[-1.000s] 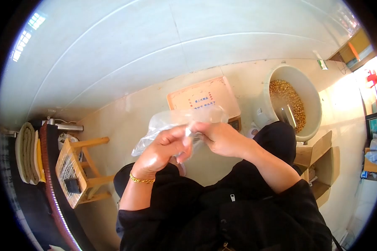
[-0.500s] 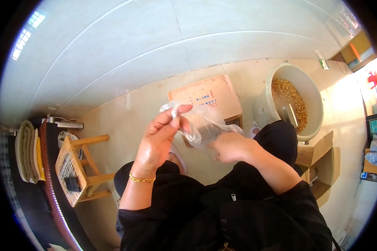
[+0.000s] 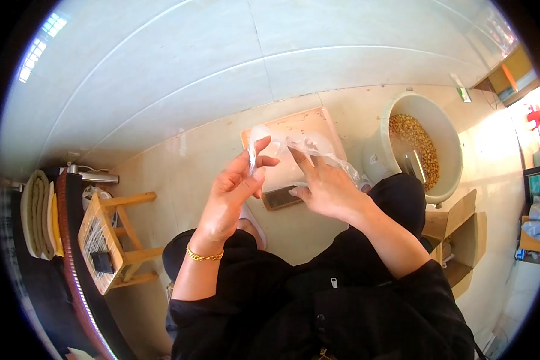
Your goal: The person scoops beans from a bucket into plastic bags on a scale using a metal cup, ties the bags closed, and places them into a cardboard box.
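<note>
A thin clear plastic bag point(image 3: 318, 146) stretches between my two hands in the middle of the view. My left hand point(image 3: 231, 192), with a gold bracelet on its wrist, pinches one edge of the bag between its fingers. My right hand point(image 3: 333, 189) reaches into the bag's folds with its fingers stretched out and its thumb apart. The film drapes over those fingers, and their tips are partly covered by it. Below both hands, a flat cardboard box point(image 3: 285, 123) lies on the floor, partly hidden behind them and the bag.
To the right stands a large pale tub point(image 3: 453, 132) holding small yellow-brown pieces point(image 3: 411, 135) and a metal scoop point(image 3: 414, 168). An open carton point(image 3: 477, 240) sits beside my right leg. A wooden stool point(image 3: 111, 255) with a dark object on its seat stands at left.
My right hand has moved up and slightly left, and its fingers have spread within the bag. The bag has shifted upward, uncovering the dark opening of the box. My left hand has moved little.
</note>
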A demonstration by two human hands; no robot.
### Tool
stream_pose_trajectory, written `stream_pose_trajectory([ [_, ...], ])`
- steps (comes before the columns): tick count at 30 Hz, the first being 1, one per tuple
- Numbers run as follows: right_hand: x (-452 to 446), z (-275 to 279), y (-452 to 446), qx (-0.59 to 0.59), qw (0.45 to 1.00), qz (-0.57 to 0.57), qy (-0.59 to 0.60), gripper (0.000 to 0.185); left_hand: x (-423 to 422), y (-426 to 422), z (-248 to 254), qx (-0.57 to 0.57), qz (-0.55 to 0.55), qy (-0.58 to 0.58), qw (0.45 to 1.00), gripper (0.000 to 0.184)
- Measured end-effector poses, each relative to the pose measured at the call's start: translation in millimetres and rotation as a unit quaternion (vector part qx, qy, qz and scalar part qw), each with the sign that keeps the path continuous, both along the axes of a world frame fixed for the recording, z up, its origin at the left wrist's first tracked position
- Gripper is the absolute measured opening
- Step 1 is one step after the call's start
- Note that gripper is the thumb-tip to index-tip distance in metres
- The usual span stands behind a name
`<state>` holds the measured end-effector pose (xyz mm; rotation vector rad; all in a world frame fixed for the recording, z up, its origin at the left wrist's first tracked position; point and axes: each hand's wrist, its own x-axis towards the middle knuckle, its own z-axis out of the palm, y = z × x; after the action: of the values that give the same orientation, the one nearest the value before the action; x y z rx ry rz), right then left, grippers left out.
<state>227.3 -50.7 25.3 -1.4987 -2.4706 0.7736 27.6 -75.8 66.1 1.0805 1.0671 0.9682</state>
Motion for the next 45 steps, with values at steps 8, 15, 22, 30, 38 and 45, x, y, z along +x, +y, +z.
stream_pose_trajectory([
  [8,9,-9,3,-0.125,0.989,0.068,-0.050,0.072,-2,1,5,0.004,0.058,-0.060,0.997,0.050],
  [15,13,-2,10,-0.080,0.990,0.111,0.026,0.056,2,1,3,0.008,0.039,0.008,0.999,0.050],
  [22,74,63,17,-0.176,0.912,0.045,0.367,0.033,5,6,3,-0.005,0.030,0.012,0.999,0.051],
  [30,221,24,51,0.010,0.905,-0.369,0.212,0.028,17,14,2,-0.006,0.027,0.012,1.000,0.054],
  [38,255,-116,34,-0.135,0.892,-0.430,0.021,0.038,16,20,-6,-0.013,0.041,0.034,0.999,0.057],
  [45,231,-116,28,-0.028,0.879,-0.460,-0.125,0.040,16,22,-5,-0.020,0.041,0.036,0.998,0.058],
])
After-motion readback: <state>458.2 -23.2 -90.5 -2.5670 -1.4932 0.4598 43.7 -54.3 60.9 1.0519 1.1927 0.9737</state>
